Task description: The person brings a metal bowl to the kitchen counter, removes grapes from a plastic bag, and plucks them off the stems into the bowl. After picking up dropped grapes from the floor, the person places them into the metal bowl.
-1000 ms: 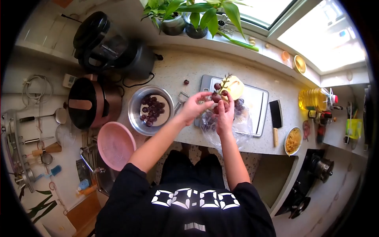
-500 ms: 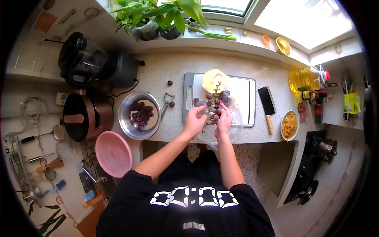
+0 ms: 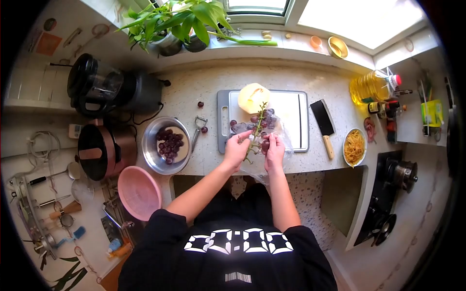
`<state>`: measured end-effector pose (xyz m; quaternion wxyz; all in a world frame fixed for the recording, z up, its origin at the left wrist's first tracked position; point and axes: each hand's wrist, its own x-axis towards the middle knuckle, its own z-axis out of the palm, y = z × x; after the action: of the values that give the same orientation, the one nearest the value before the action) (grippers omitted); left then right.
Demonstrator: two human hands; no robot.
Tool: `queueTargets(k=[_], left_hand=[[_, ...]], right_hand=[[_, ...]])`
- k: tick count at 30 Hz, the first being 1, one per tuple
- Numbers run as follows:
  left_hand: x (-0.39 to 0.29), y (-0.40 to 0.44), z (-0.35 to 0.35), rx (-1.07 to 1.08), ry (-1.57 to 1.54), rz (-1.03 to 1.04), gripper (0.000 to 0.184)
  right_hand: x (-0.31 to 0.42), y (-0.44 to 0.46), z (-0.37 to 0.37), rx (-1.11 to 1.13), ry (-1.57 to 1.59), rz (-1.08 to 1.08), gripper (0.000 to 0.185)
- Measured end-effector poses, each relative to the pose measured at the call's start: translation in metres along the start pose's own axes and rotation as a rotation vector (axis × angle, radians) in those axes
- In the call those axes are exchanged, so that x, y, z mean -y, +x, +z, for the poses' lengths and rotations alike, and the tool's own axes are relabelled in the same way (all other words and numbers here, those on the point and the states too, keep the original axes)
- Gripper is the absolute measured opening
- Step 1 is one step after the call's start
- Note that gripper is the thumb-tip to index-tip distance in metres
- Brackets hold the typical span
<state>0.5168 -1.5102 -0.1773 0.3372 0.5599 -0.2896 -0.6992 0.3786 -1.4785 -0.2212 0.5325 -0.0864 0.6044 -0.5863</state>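
Observation:
My left hand (image 3: 237,149) is closed around a green grape stem (image 3: 256,134) that stands nearly upright, with few grapes on it. Just right of the stem, my right hand (image 3: 274,151) pinches a dark grape (image 3: 265,146). Beneath and behind both hands lies a clear plastic bag (image 3: 283,138) with more purple grapes (image 3: 268,116) in it, on the grey-edged cutting board (image 3: 303,127). A peeled, pale yellow round fruit (image 3: 253,98) rests at the board's back edge. To the left, a steel bowl (image 3: 186,164) contains a heap of loose grapes (image 3: 170,146).
A cleaver (image 3: 324,121) lies right of the board, beside a bowl of yellow shreds (image 3: 355,148). A peeler (image 3: 198,131) and two loose grapes are left of it. A pink basin (image 3: 139,193) stands front left; an oil bottle (image 3: 371,88) stands back right.
The stem shows more bare green between my hands, and my right hand now has a grape at its fingertips. The whole view has shifted slightly.

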Motion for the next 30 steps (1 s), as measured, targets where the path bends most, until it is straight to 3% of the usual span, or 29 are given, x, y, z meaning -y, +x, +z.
queueTargets(k=[2,5,8,11,14,15,20,25,30], left_hand=[[0.002,0.002,-0.004,0.012,-0.056,0.008,0.038],[-0.001,0.003,-0.016,0.066,-0.132,-0.082,0.039],[0.000,0.001,-0.025,0.114,-0.176,-0.096,0.038],[-0.002,-0.001,-0.037,0.246,-0.262,-0.215,0.040],[-0.017,-0.015,-0.036,0.353,-0.444,-0.407,0.042],[-0.015,-0.015,-0.036,0.354,-0.420,-0.414,0.043],[-0.019,-0.022,-0.033,0.349,-0.439,-0.470,0.048],[-0.007,-0.016,-0.046,0.484,-0.782,-0.558,0.052],[-0.007,-0.017,-0.042,0.533,-0.862,-0.693,0.054]], right_hand=[[0.011,-0.002,-0.006,0.022,-0.216,0.002,0.021],[-0.010,0.014,-0.020,-0.017,-0.770,-0.550,0.023],[-0.008,0.012,-0.023,0.003,-0.950,-0.704,0.032],[0.004,0.007,-0.016,0.130,-0.741,-0.477,0.037],[0.018,-0.001,-0.003,0.344,0.002,-0.014,0.043],[0.021,-0.005,0.000,0.352,0.112,-0.007,0.043],[0.034,-0.009,0.003,0.378,0.094,-0.017,0.033],[0.038,-0.003,-0.010,0.310,0.267,0.053,0.027],[0.045,-0.023,-0.004,0.540,0.113,0.228,0.030]])
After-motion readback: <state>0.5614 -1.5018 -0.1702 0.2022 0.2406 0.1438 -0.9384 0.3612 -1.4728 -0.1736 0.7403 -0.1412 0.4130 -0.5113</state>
